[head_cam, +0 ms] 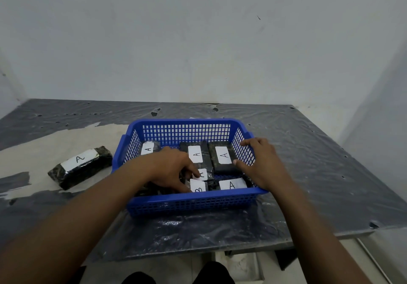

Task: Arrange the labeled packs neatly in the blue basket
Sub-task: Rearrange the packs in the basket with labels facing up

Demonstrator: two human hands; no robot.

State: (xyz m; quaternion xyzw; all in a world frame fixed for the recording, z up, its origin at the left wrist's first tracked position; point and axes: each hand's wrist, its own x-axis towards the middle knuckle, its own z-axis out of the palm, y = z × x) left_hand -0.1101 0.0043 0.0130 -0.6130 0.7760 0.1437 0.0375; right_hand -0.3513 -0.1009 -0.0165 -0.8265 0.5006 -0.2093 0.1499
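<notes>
Labeled packs [196, 159]: six in blue basket [193, 204], centre of frame; one more pack marked A [80, 167] outside on table [44, 142], left of frame, well apart from basket.

Risks first. Front row crowded: B pack [198, 187], small A pack [203, 173] and front right A pack [232, 184] touching, seemingly overlapping, so likely to ride up or tilt under a push and end untidy. Light basket, liable to slide on wrinkled plastic sheet [319, 173] if shoved unbraced. Outside pack easy to forget.

Back row, flat, labels up: left A pack [148, 148] apart from the rest, middle A pack [196, 151] just beside right A pack [223, 155].

Left hand [171, 169] down inside basket, fingertips on front packs; pinching or only pressing, cannot tell. Right hand [262, 164] spread wide over right wall, thumb near right A pack, holding nothing.
</notes>
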